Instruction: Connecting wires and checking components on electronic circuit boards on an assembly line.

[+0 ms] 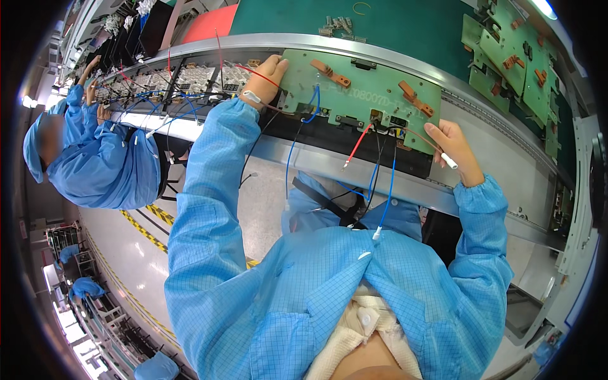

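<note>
A long green circuit board (373, 95) lies on a dark carrier along the rail before me. Brown-orange plastic clips stand on it, and blue, red, black and brown wires hang from its near side. My left hand (263, 81) is closed round the board's left end, thumb on top, with a red wire crossing the hand. At the right end, my right hand (453, 149) grips the board's edge, its thumb near the corner and its other fingers partly hidden. A brown wire with a white connector (449, 161) lies across the right fingers. One blue wire's white tip (377, 233) hangs against my smock.
More wired boards (196, 79) stretch left along the line, where a co-worker in blue (104, 161) sits. Stacked green boards (506, 57) lie at the far right. Small metal parts (337, 26) rest on the green mat (278, 19) beyond the rail (253, 41).
</note>
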Demonstrator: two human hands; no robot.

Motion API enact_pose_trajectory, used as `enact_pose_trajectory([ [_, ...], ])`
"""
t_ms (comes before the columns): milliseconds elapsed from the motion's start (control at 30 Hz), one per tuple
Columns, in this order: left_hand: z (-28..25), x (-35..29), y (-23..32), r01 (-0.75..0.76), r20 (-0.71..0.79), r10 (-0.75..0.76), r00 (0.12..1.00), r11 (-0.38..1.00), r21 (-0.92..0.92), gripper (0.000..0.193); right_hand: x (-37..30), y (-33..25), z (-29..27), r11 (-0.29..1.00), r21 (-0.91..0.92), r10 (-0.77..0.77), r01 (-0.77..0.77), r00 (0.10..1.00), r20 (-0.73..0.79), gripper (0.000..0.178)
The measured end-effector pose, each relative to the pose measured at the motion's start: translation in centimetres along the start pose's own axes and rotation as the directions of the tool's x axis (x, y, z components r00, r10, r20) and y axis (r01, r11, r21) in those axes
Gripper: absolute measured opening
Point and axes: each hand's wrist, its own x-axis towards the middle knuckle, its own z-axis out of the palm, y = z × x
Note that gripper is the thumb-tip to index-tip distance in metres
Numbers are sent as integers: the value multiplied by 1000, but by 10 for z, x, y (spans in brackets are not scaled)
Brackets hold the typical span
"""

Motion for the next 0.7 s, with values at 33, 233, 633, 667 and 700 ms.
enact_pose_trajectory([
  [33, 2, 0, -1, 0, -2, 0, 1000, 1000, 1, 36, -1, 0, 0, 1000, -1, -1, 1, 1000, 2, 35],
  [233, 4, -1, -7, -74, -52, 81, 995, 990, 120, 37, 3, -2, -20, 962, -258, 103, -91, 994, 32, 34],
  [633, 4, -2, -6, -111, -130, 141, 981, 970, 216, 32, 55, -39, 31, 373, -781, -771, 501, 635, 38, 32],
  [667, 5, -1, -6, -112, -127, 142, 982, 970, 214, 32, 59, -37, 31, 335, -825, -756, 455, 652, 52, 33],
  [700, 6, 2, -6, -108, -127, 136, 983, 972, 209, 31, 60, -35, 31, 293, -865, -740, 408, 670, 65, 35],
])
